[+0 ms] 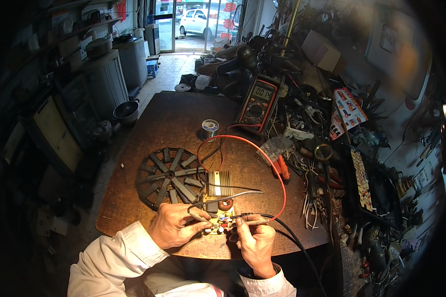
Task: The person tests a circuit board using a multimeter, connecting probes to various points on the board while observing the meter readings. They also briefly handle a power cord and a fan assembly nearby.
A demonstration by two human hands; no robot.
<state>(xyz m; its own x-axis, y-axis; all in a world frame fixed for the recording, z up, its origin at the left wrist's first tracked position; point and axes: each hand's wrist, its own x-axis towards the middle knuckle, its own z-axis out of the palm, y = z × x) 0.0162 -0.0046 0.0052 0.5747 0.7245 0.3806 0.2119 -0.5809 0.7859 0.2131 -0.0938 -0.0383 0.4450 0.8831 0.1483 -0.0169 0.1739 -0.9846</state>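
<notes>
A circuit board [214, 230] with small parts lies at the table's near edge, carrying a finned heat sink [220, 183] and a copper-wound ring coil [225, 204]. My left hand [174, 226] pinches a test probe [199, 216] on a dark lead, over the board's left side. At its right side my right hand [255, 241] grips another test probe [252, 222], which the red lead [281, 173] runs to. Both tips are close to the board's parts; contact is too small to make out. A lit multimeter [256, 105] stands at the far right of the table.
A round induction coil [169, 174] with dark bars lies left of the board. Beyond it stands a solder spool [209, 127]. Red-handled pliers [282, 168], loose wires [312, 205] and piled parts crowd the right. A black cable [298, 241] runs off the near edge.
</notes>
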